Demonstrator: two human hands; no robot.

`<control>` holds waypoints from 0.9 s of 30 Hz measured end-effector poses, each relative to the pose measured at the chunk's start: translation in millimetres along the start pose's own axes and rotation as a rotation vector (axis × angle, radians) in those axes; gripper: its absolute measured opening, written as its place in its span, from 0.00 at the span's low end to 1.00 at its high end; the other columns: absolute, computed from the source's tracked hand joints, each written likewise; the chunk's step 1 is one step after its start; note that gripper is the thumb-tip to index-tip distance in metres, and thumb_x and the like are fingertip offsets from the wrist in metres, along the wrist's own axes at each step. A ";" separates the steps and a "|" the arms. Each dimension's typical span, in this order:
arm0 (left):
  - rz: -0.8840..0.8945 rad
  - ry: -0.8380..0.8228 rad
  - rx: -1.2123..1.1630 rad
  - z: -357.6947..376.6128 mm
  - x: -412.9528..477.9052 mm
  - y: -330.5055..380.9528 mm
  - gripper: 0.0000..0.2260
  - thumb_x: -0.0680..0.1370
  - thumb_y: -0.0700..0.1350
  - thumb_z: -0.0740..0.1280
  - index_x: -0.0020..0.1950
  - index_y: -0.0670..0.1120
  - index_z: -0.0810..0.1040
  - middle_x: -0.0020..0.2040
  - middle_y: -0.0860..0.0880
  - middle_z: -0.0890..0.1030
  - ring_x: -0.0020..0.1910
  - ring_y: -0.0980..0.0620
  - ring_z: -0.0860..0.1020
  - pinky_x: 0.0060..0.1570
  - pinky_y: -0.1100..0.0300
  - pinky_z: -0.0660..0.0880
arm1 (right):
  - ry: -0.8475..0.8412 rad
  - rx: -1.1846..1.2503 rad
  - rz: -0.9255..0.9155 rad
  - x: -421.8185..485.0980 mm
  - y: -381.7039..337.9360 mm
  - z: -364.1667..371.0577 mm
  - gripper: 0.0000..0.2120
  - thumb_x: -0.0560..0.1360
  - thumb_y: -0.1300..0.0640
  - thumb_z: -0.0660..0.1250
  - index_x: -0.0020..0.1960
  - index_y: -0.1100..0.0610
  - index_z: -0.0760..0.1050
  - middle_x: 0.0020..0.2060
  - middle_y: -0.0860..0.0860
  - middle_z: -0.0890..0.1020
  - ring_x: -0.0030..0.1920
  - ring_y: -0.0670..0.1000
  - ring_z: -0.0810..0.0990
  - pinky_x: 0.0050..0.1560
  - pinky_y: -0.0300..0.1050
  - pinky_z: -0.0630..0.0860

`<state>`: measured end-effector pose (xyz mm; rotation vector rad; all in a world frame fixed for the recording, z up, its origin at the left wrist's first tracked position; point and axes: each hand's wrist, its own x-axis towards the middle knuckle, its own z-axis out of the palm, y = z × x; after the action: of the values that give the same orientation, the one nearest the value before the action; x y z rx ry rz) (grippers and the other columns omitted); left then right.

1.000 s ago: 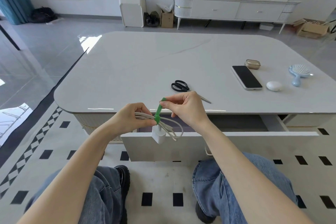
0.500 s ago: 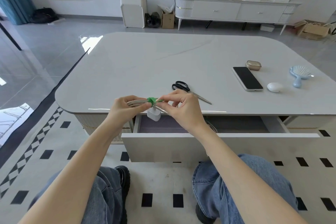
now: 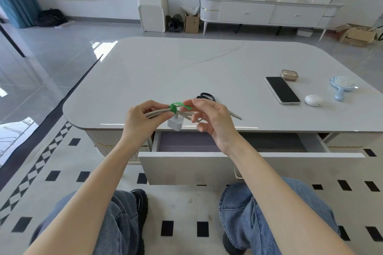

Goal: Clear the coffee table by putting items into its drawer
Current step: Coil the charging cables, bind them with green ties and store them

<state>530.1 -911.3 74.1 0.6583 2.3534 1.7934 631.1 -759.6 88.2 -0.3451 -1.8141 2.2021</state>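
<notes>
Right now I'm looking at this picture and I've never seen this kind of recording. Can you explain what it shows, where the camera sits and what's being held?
There is no machine here, just a person wearing a camera on the head, so the one view looks forward and down at their own arms. The left hand grips a coiled charging cable, with its white plug hanging below. The right hand pinches the tail of a green strap wrapped round the coil. Ahead is a white coffee table carrying scissors, a phone, a small tan case, a white earbud case and a blue hairbrush. Below its near edge, the drawer stands open.
</notes>
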 end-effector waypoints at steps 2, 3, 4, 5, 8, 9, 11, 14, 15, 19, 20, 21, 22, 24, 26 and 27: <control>0.024 0.014 0.014 0.3 -0.1 0.0 0.05 0.69 0.43 0.77 0.41 0.52 0.83 0.36 0.61 0.83 0.37 0.64 0.78 0.38 0.75 0.72 | 0.049 -0.025 0.025 1.4 1.5 -0.7 0.05 0.76 0.58 0.68 0.49 0.57 0.82 0.44 0.54 0.86 0.37 0.48 0.73 0.28 0.35 0.67; 0.032 0.024 0.015 0.3 0.3 -0.5 0.05 0.70 0.43 0.77 0.41 0.52 0.83 0.36 0.61 0.83 0.37 0.64 0.79 0.38 0.75 0.72 | 0.057 -0.038 0.038 2.1 2.5 -0.8 0.04 0.75 0.59 0.70 0.49 0.58 0.81 0.43 0.55 0.85 0.36 0.48 0.73 0.28 0.35 0.68; 0.036 0.032 0.012 0.5 0.7 -0.9 0.05 0.70 0.43 0.77 0.41 0.52 0.83 0.37 0.60 0.84 0.37 0.64 0.79 0.39 0.74 0.73 | 0.061 -0.052 0.052 2.6 4.0 -0.7 0.05 0.74 0.59 0.71 0.49 0.57 0.81 0.43 0.56 0.85 0.35 0.47 0.72 0.28 0.35 0.68; 0.037 0.038 0.009 0.6 1.2 -1.3 0.05 0.70 0.43 0.76 0.42 0.51 0.83 0.38 0.58 0.84 0.38 0.63 0.79 0.39 0.73 0.73 | 0.063 -0.075 0.065 3.3 5.8 -0.6 0.06 0.74 0.59 0.72 0.50 0.57 0.79 0.43 0.57 0.85 0.33 0.46 0.72 0.28 0.36 0.68; 0.018 0.034 -0.011 1.2 2.1 -1.8 0.05 0.70 0.44 0.76 0.44 0.49 0.84 0.41 0.56 0.84 0.39 0.64 0.79 0.39 0.74 0.73 | 0.050 -0.156 0.095 4.1 9.7 -0.1 0.09 0.72 0.59 0.73 0.51 0.59 0.79 0.42 0.56 0.86 0.30 0.45 0.73 0.30 0.36 0.72; 0.003 0.029 -0.025 1.9 1.9 -1.7 0.05 0.70 0.44 0.76 0.45 0.49 0.84 0.41 0.56 0.84 0.38 0.65 0.79 0.38 0.74 0.73 | 0.041 -0.168 0.090 4.1 10.6 -0.6 0.08 0.72 0.60 0.73 0.51 0.60 0.80 0.41 0.54 0.86 0.30 0.44 0.74 0.32 0.35 0.73; -0.023 0.015 -0.057 3.6 1.0 -2.1 0.05 0.71 0.44 0.76 0.45 0.49 0.84 0.39 0.58 0.84 0.35 0.66 0.77 0.35 0.75 0.71 | 0.036 -0.178 0.072 4.5 12.0 -2.3 0.05 0.72 0.62 0.73 0.48 0.60 0.82 0.38 0.50 0.86 0.31 0.42 0.77 0.34 0.35 0.76; -0.064 -0.013 -0.111 5.6 0.1 -3.6 0.04 0.71 0.45 0.75 0.45 0.50 0.84 0.37 0.61 0.83 0.33 0.66 0.75 0.34 0.73 0.70 | 0.045 -0.185 0.036 5.7 13.9 -4.2 0.04 0.72 0.63 0.74 0.46 0.58 0.83 0.37 0.48 0.86 0.36 0.42 0.81 0.37 0.35 0.78; -0.078 -0.026 -0.124 5.9 0.5 -4.4 0.04 0.72 0.45 0.75 0.46 0.50 0.84 0.37 0.61 0.83 0.34 0.66 0.75 0.35 0.72 0.70 | 0.046 -0.195 0.021 6.1 14.7 -4.3 0.04 0.72 0.63 0.74 0.46 0.58 0.83 0.37 0.48 0.86 0.37 0.42 0.82 0.37 0.35 0.78; -0.120 -0.078 -0.155 7.1 0.5 -5.6 0.06 0.72 0.47 0.75 0.47 0.50 0.84 0.38 0.58 0.83 0.35 0.62 0.74 0.36 0.69 0.71 | 0.063 -0.258 -0.033 6.8 18.5 -4.7 0.05 0.71 0.63 0.74 0.43 0.54 0.84 0.38 0.46 0.85 0.38 0.42 0.82 0.38 0.36 0.79; -0.129 -0.090 -0.161 7.3 0.5 -5.8 0.06 0.72 0.48 0.75 0.47 0.50 0.84 0.38 0.58 0.82 0.35 0.61 0.74 0.37 0.68 0.71 | 0.070 -0.272 -0.044 7.1 19.3 -5.0 0.05 0.71 0.63 0.74 0.42 0.54 0.84 0.38 0.46 0.86 0.38 0.42 0.82 0.38 0.36 0.79; -0.139 -0.101 -0.166 7.2 0.4 -6.1 0.06 0.72 0.48 0.74 0.48 0.50 0.84 0.38 0.57 0.82 0.36 0.60 0.74 0.38 0.67 0.72 | 0.076 -0.283 -0.054 7.5 20.1 -5.4 0.05 0.71 0.63 0.75 0.42 0.54 0.84 0.38 0.47 0.86 0.38 0.42 0.83 0.39 0.37 0.79; -0.149 -0.111 -0.172 7.1 0.2 -6.7 0.07 0.72 0.48 0.74 0.48 0.50 0.85 0.38 0.57 0.82 0.36 0.60 0.75 0.40 0.65 0.72 | 0.082 -0.292 -0.062 7.9 21.0 -5.8 0.05 0.71 0.63 0.75 0.42 0.54 0.84 0.38 0.47 0.86 0.39 0.43 0.83 0.39 0.37 0.79; -0.172 -0.122 -0.187 7.4 0.1 -8.4 0.07 0.72 0.49 0.74 0.48 0.50 0.85 0.36 0.58 0.81 0.35 0.60 0.74 0.42 0.63 0.73 | 0.095 -0.307 -0.073 8.6 22.1 -6.2 0.03 0.70 0.63 0.75 0.43 0.56 0.85 0.39 0.49 0.86 0.39 0.43 0.83 0.40 0.38 0.80; -0.197 -0.128 -0.210 8.6 0.0 -9.5 0.08 0.72 0.49 0.74 0.50 0.49 0.84 0.34 0.57 0.80 0.33 0.59 0.73 0.41 0.63 0.73 | 0.108 -0.325 -0.086 9.3 22.6 -6.2 0.04 0.70 0.62 0.75 0.45 0.59 0.85 0.40 0.50 0.86 0.40 0.44 0.83 0.41 0.40 0.81; -0.207 -0.135 -0.228 9.4 -0.1 -9.5 0.09 0.72 0.48 0.74 0.51 0.48 0.84 0.33 0.57 0.79 0.32 0.60 0.73 0.40 0.64 0.73 | 0.113 -0.338 -0.096 9.7 22.7 -6.1 0.05 0.70 0.62 0.75 0.46 0.59 0.85 0.40 0.50 0.86 0.40 0.44 0.83 0.42 0.41 0.82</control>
<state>530.8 -905.0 62.4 0.4696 2.0102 1.8256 622.9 -754.7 64.6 -0.4296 -2.0901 1.7734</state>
